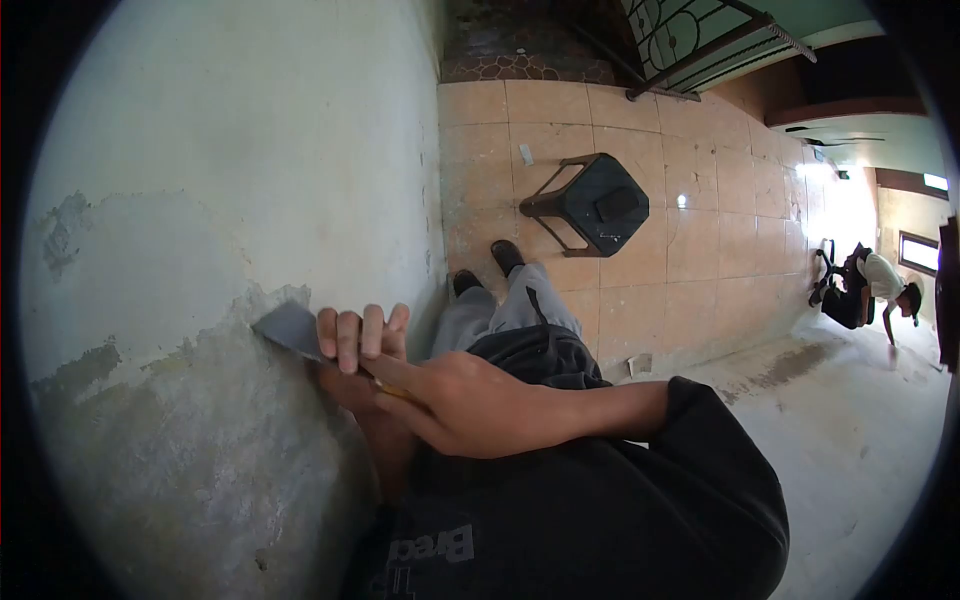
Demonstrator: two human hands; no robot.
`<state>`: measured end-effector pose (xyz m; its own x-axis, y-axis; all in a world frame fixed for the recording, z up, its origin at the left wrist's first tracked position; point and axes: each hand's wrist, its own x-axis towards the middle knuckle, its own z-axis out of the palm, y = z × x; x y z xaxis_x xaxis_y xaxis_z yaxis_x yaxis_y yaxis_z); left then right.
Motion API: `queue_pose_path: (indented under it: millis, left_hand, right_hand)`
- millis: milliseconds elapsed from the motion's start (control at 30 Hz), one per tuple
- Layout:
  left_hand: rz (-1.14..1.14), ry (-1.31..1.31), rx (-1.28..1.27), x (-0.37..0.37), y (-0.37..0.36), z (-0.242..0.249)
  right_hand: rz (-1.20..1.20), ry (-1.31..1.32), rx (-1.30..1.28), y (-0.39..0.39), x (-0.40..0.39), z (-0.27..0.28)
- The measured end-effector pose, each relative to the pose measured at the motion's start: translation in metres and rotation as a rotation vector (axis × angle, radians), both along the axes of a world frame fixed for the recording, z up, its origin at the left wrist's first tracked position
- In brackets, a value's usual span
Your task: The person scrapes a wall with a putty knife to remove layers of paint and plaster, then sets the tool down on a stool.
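A scraper point(290, 328) with a flat grey metal blade lies against the wall point(200, 250), its edge at the border between the smooth pale coat and a rough, darker patch. My right hand point(455, 395) is closed round its handle, and a bit of yellowish wood shows beneath the fingers. Close to the wall, my left hand point(340, 385) overlaps the right and grips the scraper near the blade. Part of the left hand is hidden behind the right, so the exact grip of each finger is hard to separate.
A dark plastic stool point(610, 205) stands on the tiled floor point(690, 250) beyond my feet. Farther off, a person point(875, 285) bends toward another wall surface point(830, 400). A metal railing point(700, 45) and a stone-patterned step point(530, 68) are at the top.
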<state>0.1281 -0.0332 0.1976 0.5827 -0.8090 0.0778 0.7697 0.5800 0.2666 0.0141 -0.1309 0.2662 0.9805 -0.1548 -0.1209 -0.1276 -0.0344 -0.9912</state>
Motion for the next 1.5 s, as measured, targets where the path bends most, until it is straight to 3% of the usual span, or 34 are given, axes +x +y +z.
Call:
queue_pose_path:
  millis: [67,133,267,333,467,633,733,867,1033,1367,1500]
  left_hand:
    - [0.02,-0.054,0.024,-0.001,-0.004,-0.001]
    - [0.038,0.087,0.013,0.0,-0.005,-0.003]
    - [0.023,0.129,-0.08,0.003,-0.003,-0.008]
    - [-0.006,0.039,-0.031,-0.003,-0.004,-0.006]
    - [0.026,0.126,-0.117,-0.001,-0.011,-0.009]
    - [0.035,0.094,-0.071,-0.004,-0.01,-0.002]
    - [0.071,0.134,-0.131,0.001,-0.008,-0.006]
    - [0.009,0.091,-0.046,0.0,-0.005,-0.001]
    - [0.033,0.044,-0.075,0.003,-0.006,-0.005]
    - [0.065,0.036,-0.07,0.0,0.002,-0.014]
    - [0.033,-0.019,0.035,-0.006,-0.006,-0.004]
  right_hand:
    - [0.049,-0.008,0.002,-0.007,0.002,-0.002]
    - [-0.046,-0.068,-0.034,-0.001,0.011,-0.005]
    - [-0.104,-0.013,-0.063,0.006,0.009,-0.002]
    - [-0.004,-0.034,-0.099,-0.01,-0.001,-0.003]
    - [0.069,0.008,-0.202,-0.01,0.012,-0.004]
    - [-0.083,-0.028,-0.039,0.003,0.006,-0.003]
    - [0.046,0.063,0.074,-0.001,0.018,0.01]
    - [-0.002,0.005,-0.007,-0.004,0.009,0.002]
    - [0.066,0.027,0.151,-0.014,0.016,0.008]
    - [0.062,0.116,0.128,0.01,0.016,-0.001]
    - [0.023,0.037,0.087,-0.008,0.006,0.003]
